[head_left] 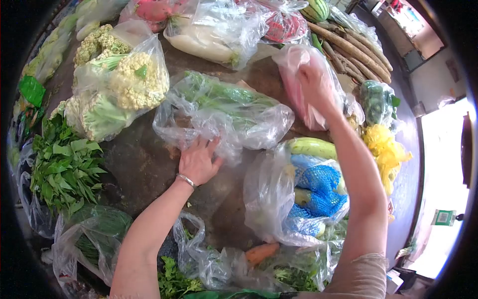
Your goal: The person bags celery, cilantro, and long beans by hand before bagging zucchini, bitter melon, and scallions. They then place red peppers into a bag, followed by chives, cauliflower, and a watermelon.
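My left hand (196,160), with a silver bracelet at the wrist, rests with its fingers spread at the near edge of a clear plastic bag of leafy greens (224,102). The fingertips touch the plastic. Farther right, my right hand (316,82) is closed at the upper part of a thin plastic bag (294,65) with long pink things inside. What they are is blurred by the plastic, and part of the fingers is hidden.
Around the dark table lie bagged cauliflower (142,82), a bagged white radish (199,45), loose leafy greens (67,164), long brown roots (353,47), a yellow bag (386,149), a carrot (261,253) and blue netting with pale green vegetables (318,189). A bright doorway stands at right.
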`<state>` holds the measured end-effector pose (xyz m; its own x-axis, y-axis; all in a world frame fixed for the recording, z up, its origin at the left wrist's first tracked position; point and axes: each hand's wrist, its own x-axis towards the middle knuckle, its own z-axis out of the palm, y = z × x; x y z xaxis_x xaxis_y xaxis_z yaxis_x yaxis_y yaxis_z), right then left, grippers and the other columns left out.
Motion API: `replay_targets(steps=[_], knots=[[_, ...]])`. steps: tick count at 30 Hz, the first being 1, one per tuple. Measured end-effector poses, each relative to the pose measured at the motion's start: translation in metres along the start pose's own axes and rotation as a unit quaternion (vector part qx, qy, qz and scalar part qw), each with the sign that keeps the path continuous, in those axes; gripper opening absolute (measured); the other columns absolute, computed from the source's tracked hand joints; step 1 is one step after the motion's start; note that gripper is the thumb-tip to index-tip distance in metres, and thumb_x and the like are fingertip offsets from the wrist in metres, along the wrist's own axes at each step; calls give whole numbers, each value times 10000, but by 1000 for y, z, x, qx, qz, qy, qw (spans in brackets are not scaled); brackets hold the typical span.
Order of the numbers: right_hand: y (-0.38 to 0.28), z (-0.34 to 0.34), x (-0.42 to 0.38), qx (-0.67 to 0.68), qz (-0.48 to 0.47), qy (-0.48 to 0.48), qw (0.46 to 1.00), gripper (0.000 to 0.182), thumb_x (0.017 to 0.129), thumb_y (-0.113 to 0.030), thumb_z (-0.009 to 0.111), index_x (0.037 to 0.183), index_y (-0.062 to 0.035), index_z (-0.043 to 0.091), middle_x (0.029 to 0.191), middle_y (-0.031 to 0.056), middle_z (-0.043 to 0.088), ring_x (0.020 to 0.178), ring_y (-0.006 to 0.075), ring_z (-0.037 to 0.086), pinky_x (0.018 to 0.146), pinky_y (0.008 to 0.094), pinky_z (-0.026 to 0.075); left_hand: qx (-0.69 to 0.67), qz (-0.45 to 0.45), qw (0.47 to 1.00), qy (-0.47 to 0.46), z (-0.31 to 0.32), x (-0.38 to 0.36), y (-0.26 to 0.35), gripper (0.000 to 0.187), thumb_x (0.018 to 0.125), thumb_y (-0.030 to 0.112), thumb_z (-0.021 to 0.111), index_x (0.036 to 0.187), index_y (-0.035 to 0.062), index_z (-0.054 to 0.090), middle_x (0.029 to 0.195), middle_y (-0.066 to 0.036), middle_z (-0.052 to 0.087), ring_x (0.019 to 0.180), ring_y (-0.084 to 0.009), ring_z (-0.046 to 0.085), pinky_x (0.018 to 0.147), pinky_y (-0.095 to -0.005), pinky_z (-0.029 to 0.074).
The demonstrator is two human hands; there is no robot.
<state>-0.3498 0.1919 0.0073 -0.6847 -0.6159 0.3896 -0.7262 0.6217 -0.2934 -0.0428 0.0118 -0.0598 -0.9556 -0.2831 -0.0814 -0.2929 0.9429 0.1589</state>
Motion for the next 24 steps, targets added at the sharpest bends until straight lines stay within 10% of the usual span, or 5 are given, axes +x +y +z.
replay_targets(steps=[6,9,15,18,24], knots=[[-13,-81,73,80,-24,120,989,249,850,-310,560,941,-109,675,862,179,659,830,344,644,741,411,488,-46,18,998,26,7,0,-6,539,829,379,599,1308,155,494,1249,-107,545,1214,-311,485,1034,-645,252],[5,-114,97,312,-31,217,924,110,865,-131,648,935,-57,688,797,-43,623,735,57,529,671,222,438,-41,11,999,25,1,-1,-2,535,832,375,594,1309,155,489,1246,-103,548,1222,-315,482,1031,-648,254],[30,-159,123,102,22,222,970,229,893,-230,622,1044,-65,669,842,-20,633,775,90,551,733,231,443,-28,6,999,21,2,0,-2,538,836,382,586,1319,168,481,1226,-100,562,1226,-321,482,1027,-648,259],[-44,-185,101,320,-42,326,889,98,839,-151,652,887,-67,665,764,-40,586,711,81,492,664,232,380,-1,-3,1000,14,3,1,-1,541,840,387,580,1324,170,475,1221,-99,567,1228,-323,481,1029,-641,258],[-13,-190,108,316,37,275,907,115,866,-131,609,923,-46,662,799,4,611,708,114,543,654,264,427,-3,9,1000,17,5,1,-3,546,848,399,570,1327,154,475,1227,-107,565,1236,-325,475,1025,-648,248]])
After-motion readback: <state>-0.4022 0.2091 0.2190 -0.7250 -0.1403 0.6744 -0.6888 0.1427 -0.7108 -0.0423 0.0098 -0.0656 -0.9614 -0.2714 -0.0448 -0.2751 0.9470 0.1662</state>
